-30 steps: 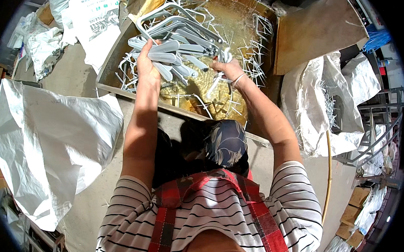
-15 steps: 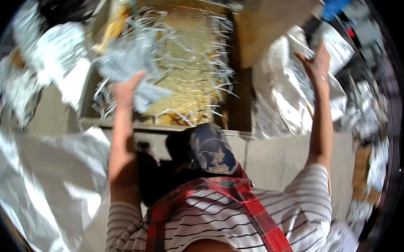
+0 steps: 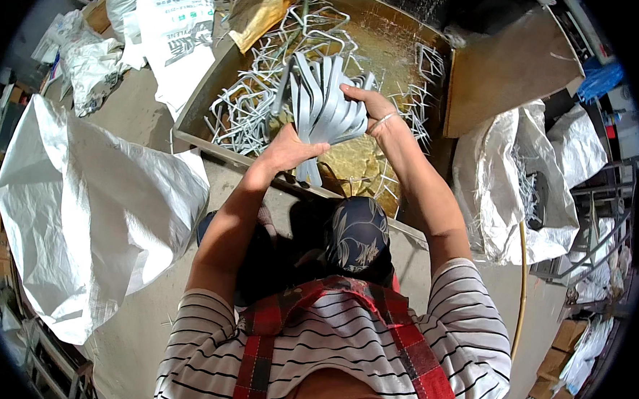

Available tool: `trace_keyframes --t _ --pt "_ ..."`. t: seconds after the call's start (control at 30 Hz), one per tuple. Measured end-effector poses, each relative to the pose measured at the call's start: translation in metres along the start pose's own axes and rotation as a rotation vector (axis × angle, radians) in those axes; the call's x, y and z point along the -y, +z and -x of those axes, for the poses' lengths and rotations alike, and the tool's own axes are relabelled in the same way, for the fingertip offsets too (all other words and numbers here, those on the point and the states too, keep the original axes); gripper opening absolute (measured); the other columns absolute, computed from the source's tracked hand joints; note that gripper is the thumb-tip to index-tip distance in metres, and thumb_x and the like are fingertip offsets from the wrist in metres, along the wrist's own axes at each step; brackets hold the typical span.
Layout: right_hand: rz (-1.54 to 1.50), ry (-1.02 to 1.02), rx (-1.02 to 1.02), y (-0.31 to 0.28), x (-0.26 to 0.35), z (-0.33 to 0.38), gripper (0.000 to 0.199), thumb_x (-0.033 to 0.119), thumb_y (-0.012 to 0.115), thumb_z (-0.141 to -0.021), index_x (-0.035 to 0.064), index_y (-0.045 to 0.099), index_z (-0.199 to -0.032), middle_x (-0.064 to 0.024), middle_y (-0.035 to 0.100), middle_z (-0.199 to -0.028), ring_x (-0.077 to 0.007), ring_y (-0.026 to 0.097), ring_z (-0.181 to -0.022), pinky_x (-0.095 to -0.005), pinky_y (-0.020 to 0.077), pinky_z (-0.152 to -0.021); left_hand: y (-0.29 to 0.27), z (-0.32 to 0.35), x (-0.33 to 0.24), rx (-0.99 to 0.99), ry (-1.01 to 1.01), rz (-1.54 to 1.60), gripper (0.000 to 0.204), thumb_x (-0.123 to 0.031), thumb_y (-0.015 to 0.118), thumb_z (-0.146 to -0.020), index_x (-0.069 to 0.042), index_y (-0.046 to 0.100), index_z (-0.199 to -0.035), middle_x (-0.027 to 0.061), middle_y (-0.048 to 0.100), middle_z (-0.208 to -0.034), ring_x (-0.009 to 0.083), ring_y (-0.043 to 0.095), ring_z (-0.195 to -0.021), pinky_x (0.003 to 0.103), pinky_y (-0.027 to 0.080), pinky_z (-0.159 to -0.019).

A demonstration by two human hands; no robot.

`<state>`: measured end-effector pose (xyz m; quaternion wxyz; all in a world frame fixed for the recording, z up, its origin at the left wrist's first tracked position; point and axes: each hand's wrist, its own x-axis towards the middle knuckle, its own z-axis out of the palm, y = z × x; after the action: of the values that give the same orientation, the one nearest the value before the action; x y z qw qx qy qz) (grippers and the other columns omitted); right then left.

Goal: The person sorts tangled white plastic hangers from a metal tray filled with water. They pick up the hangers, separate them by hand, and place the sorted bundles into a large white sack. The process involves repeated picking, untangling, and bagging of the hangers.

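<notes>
Currently: one bundle of grey hangers in hand

Your left hand (image 3: pixel 287 151) grips the lower end of a bundle of grey hangers (image 3: pixel 323 107); your right hand (image 3: pixel 373 110) closes on its upper edge, above the wooden tray (image 3: pixel 203 101). Judged progress: one bundle gathered, many loose white wire hangers (image 3: pixel 248 113) left in the tray. Surroundings: concrete floor (image 3: pixel 132 121), white woven sack (image 3: pixel 92 202) to your left, more sacks (image 3: pixel 523 181) to your right.

Concrete floor (image 3: pixel 150 118) under tray (image 3: pixel 201 110), sacks (image 3: pixel 88 202).
</notes>
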<state>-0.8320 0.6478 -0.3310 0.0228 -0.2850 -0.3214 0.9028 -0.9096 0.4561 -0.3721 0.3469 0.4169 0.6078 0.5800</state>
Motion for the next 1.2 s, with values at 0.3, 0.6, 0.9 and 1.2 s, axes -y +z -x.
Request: trace_keyframes --t 0.3,0.6,0.9,1.2 --pt "0.004 -0.251 -0.061 -0.036 -0.003 0.004 0.021 -0.001 0.061 -0.077 -0.0062 0.058 -0.097 -0.013 0.064 -0.088 -0.0228 0.065 -0.077 -0.0373 0.0554 -0.071 -0.019 -0.003 0.006 -0.374 -0.111 0.625 0.021 0.004 0.058 -0.08 0.011 0.054 -0.099 0.0182 0.063 -0.087 0.0243 0.065 -0.077 0.031 0.054 -0.069" --pt "1.579 -0.676 0.269 0.035 -0.049 0.064 0.098 0.017 0.08 -0.06 0.02 0.023 -0.14 -0.0137 0.053 -0.121 -0.0303 0.056 -0.104 -0.0362 0.0433 -0.092 -0.043 -0.021 0.025 -0.201 -0.133 1.313 0.089 -0.068 0.055 -0.067 0.002 0.042 -0.121 0.0179 0.059 -0.1 0.0298 0.059 -0.087 0.042 0.051 -0.079" --pt "1.606 -0.509 0.481 0.023 -0.06 0.049 0.096 0.015 0.076 -0.067 0.0271 0.016 -0.141 -0.0122 0.041 -0.134 -0.0347 0.052 -0.109 -0.0366 0.0429 -0.094 -0.054 -0.009 0.012 0.033 0.068 1.307 0.095 -0.059 0.071 -0.059 -0.006 0.036 -0.13 0.0224 0.053 -0.116 0.032 0.058 -0.097 0.048 0.051 -0.081" --pt "1.305 -0.401 0.652 0.01 -0.037 0.048 0.082 0.017 0.076 -0.068 0.0183 0.032 -0.138 -0.0123 0.052 -0.124 -0.0251 0.054 -0.107 -0.0347 0.0438 -0.091 -0.061 -0.003 -0.002 -0.343 -0.248 1.03 0.024 -0.015 0.063 -0.077 0.002 0.059 -0.094 0.0101 0.064 -0.083 0.0224 0.062 -0.074 0.037 0.053 -0.072"
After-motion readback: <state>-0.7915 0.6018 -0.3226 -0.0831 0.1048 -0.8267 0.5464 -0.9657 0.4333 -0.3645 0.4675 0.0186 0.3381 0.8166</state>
